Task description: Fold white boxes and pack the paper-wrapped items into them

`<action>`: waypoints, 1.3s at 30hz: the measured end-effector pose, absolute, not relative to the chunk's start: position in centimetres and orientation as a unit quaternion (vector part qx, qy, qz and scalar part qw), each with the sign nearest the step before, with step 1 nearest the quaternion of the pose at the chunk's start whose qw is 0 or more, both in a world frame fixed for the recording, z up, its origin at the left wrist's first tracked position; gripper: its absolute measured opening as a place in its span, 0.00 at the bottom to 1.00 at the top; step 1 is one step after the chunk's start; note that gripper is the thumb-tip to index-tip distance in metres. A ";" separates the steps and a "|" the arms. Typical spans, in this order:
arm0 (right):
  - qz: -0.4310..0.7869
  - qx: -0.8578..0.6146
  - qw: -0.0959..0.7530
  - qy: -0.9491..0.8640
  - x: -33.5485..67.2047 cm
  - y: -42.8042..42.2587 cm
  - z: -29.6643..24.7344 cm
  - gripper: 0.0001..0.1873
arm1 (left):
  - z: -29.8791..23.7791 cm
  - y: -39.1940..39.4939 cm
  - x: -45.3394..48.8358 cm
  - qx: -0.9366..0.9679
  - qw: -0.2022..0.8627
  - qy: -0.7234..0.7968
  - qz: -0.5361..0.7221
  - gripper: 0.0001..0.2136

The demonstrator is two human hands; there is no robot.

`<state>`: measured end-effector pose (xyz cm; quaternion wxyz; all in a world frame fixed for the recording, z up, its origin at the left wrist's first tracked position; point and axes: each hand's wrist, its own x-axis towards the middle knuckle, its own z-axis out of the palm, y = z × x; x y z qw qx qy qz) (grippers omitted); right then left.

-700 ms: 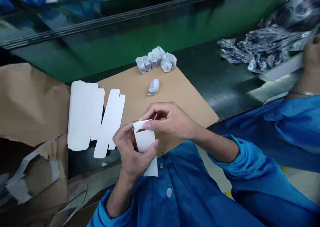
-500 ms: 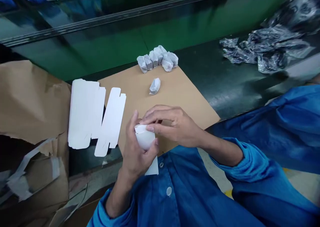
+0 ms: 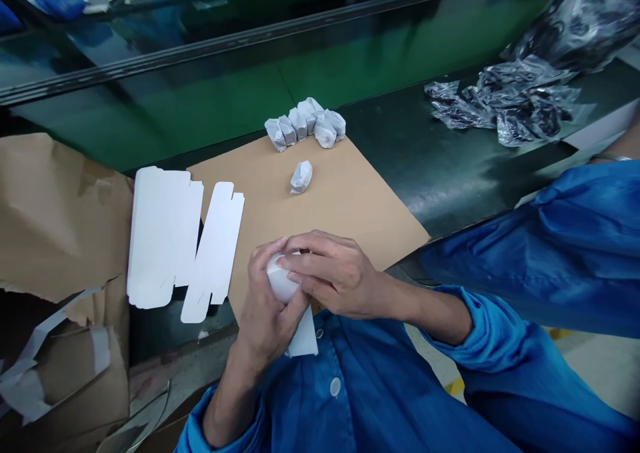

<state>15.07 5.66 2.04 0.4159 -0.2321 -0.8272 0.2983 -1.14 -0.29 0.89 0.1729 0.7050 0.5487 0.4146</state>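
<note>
The left hand (image 3: pixel 267 313) and right hand (image 3: pixel 345 276) meet above the near edge of the counter (image 3: pixel 395 146). The left is curled in a grip, thumb angled toward the right, its forearm (image 3: pixel 225 396) slanting upward. The right lies back up, fingers bent and close together, its forearm (image 3: pixel 427 310) reaching across from the right.

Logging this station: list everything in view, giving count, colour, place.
Small carton: one, white, held centrally
Flat cartons: count unclear, white, piled left
Separate flat carton: one, white, right of pile
Cardboard sheet: one, brown, centre
Wrapped pieces: several, whitish, sheet's back edge
Lone wrapped piece: one, whitish, centre
Plastic wrapping: count unclear, clear, right
Taped cardboard: count unclear, brown, left edge
Workbench: one, dark, beneath
Panelling: stretch, green, behind
Blurred items: several, blue, white, top left
Co-worker's sleeve: one, blue, right
Shirt: one, blue, bottom
Left hand: one, around carton
Right hand: one, carton's top
</note>
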 end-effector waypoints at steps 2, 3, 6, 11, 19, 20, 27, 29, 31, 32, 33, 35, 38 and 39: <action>0.315 -0.234 0.381 -0.837 15.7 7.5 2.1 0.15 | 0.5 0.3 -1.3 0.638 0.203 0.602 0.434 0.24; 0.309 -0.254 0.366 -0.840 16.0 8.9 2.0 0.15 | 0.3 0.8 -1.6 0.586 0.230 0.630 0.454 0.22; 0.192 -0.371 0.280 -0.864 16.5 14.5 1.2 0.19 | -0.9 3.2 -2.6 0.427 0.340 0.655 0.523 0.22; 0.084 -0.341 0.089 -0.932 15.4 21.4 -0.8 0.19 | -2.5 6.0 -4.2 0.464 0.235 0.741 0.424 0.19; 0.067 -0.366 0.066 -0.926 20.1 16.8 -1.5 0.19 | -0.3 1.2 -6.6 0.886 0.108 0.440 0.094 0.28; 0.098 -0.352 0.065 -0.929 20.8 16.3 -1.5 0.22 | 0.0 1.0 -6.8 0.907 0.110 0.403 0.060 0.28; 0.160 -0.406 0.091 -0.895 21.5 15.9 -2.4 0.20 | -0.1 3.5 -6.2 0.881 0.027 0.472 0.021 0.17; 0.144 -0.424 0.088 -0.890 21.7 15.8 -2.3 0.20 | -0.2 3.9 -5.5 0.865 0.012 0.500 0.025 0.23; 0.147 -0.421 0.076 -0.892 22.3 15.5 -2.1 0.24 | -0.3 3.9 -4.3 0.874 0.022 0.485 0.031 0.28; 0.155 -0.410 0.068 -0.896 22.6 15.3 -2.0 0.27 | -0.3 3.9 -3.7 0.884 0.035 0.465 0.038 0.29; 0.163 -0.396 0.059 -0.901 22.8 15.2 -1.9 0.29 | -0.4 3.9 -3.1 0.895 0.052 0.440 0.041 0.28; 0.166 -0.385 0.057 -0.906 22.9 14.9 -2.0 0.28 | -0.5 4.1 -2.1 0.916 0.087 0.390 0.031 0.24; 0.147 -0.416 0.081 -0.894 22.5 14.4 -2.3 0.21 | -0.9 4.6 -1.7 0.930 0.123 0.345 0.004 0.22; 0.144 -0.434 0.096 -0.884 22.5 14.1 -2.4 0.21 | -1.0 4.8 -1.8 0.932 0.129 0.340 0.004 0.23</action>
